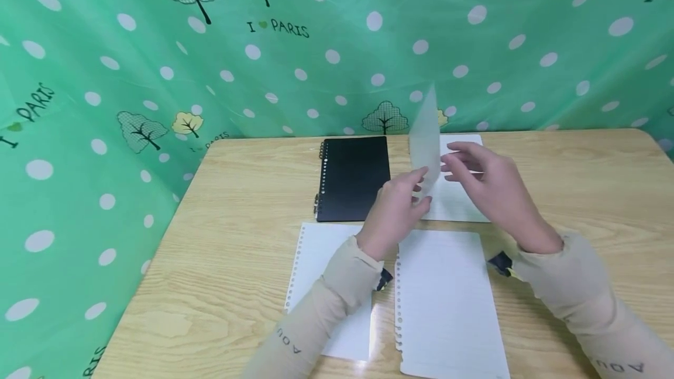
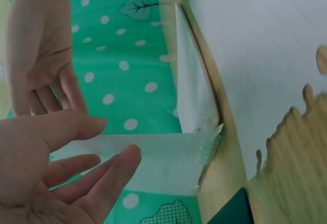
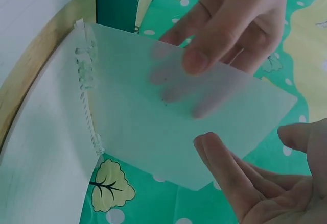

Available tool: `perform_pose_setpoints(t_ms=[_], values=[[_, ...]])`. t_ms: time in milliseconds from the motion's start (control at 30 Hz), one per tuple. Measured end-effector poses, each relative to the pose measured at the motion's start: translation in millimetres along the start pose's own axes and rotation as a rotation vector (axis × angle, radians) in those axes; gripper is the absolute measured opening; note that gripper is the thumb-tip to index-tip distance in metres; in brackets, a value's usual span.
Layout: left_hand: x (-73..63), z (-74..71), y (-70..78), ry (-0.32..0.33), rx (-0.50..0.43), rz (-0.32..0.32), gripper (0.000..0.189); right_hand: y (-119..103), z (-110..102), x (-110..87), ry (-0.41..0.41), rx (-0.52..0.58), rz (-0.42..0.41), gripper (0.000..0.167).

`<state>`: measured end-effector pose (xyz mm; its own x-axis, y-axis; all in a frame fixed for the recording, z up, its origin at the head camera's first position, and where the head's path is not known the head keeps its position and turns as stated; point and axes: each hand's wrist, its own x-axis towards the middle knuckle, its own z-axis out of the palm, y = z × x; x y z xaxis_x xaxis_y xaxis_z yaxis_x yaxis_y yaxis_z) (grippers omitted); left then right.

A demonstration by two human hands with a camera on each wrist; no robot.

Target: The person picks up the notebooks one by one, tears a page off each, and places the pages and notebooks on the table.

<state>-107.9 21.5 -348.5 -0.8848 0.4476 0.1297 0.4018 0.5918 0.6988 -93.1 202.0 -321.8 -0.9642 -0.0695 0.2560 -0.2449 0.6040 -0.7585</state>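
A translucent notebook cover (image 1: 427, 133) stands upright from a ring-bound notebook (image 1: 458, 200) whose white paper lies at the back of the table. My left hand (image 1: 395, 206) holds the cover near its front edge. Through the cover in the right wrist view, the left fingers show blurred behind it, while the thumb (image 3: 196, 60) comes over the edge on the near side. Just right of the cover is my right hand (image 1: 487, 180), its fingers loosely bent with nothing in them. The cover's clear binding rings (image 3: 86, 68) appear along its lower edge.
Left of the notebook lies a black perforated cover (image 1: 358, 174) with rings at its left edge. In front are two loose hole-punched sheets, a left sheet (image 1: 310, 268) partly under my left arm and a lined right sheet (image 1: 447, 303). A green dotted cloth (image 1: 295, 92) hangs behind the table.
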Motion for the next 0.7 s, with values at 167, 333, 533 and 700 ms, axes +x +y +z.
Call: perform_pose_setpoints(t_ms=[167, 333, 533, 700], values=[[-0.5, 8.3, 1.1, -0.013, 0.032, 0.013, 0.048, -1, -5, 0.3, 0.05, 0.028, 0.029, 0.044], [0.3, 11.6, 2.4, -0.02, 0.063, 0.01, 0.048, -2, -8, 0.5, 0.052, 0.014, 0.024, 0.043], [2.5, 16.7, 4.3, -0.001, 0.135, 0.063, 0.048, -4, -14, -0.9, 0.074, -0.029, 0.082, 0.053], [3.8, 22.8, 7.5, -0.001, 0.216, 0.093, 0.047, -3, -22, -2.2, 0.079, -0.063, 0.145, 0.052]])
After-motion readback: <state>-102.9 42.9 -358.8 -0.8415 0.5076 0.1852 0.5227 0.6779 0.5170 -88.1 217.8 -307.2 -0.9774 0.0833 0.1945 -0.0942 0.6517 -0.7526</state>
